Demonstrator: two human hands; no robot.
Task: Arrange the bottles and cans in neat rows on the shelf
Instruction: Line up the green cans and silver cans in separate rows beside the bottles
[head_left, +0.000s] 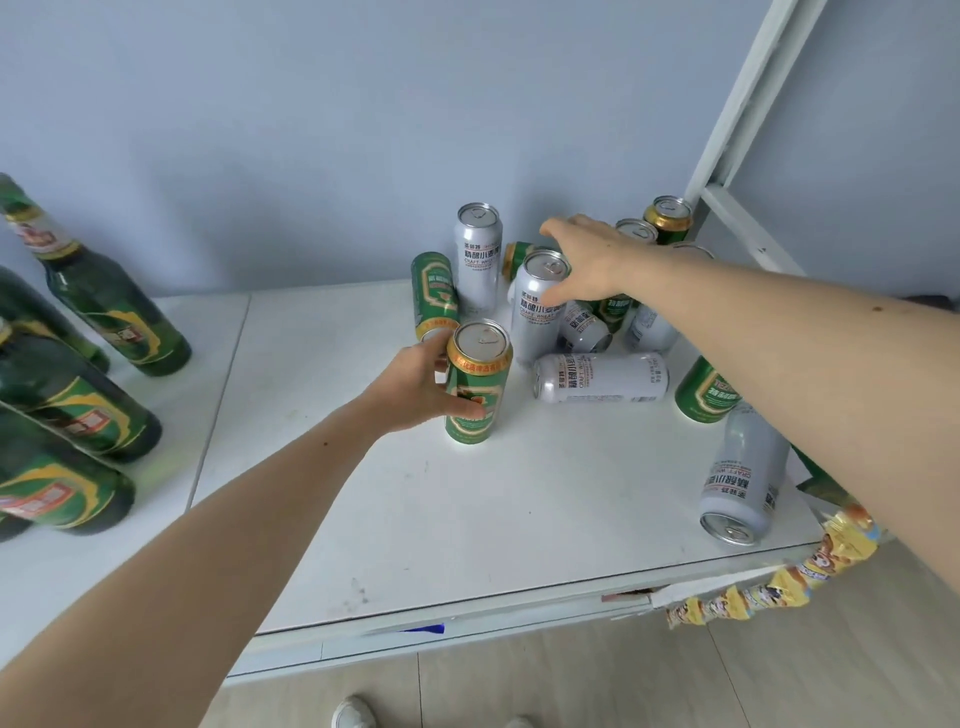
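My left hand (415, 387) grips an upright green can (477, 384) near the middle of the white shelf (415, 519). My right hand (582, 262) reaches over an upright silver can (537, 306), thumb against its side and fingers spread above its top. Behind stand another silver can (478, 254) and a tilted green can (434, 291). Several more silver and green cans lie or stand jumbled at the right, one silver can (602, 376) on its side. Several green bottles (114, 306) stand at the left.
A white shelf post (737, 109) rises at the back right against the blue-grey wall. A silver can (743, 478) lies near the shelf's front right edge. A strip of yellow snack packets (769, 587) hangs off the front edge. Tiled floor lies below.
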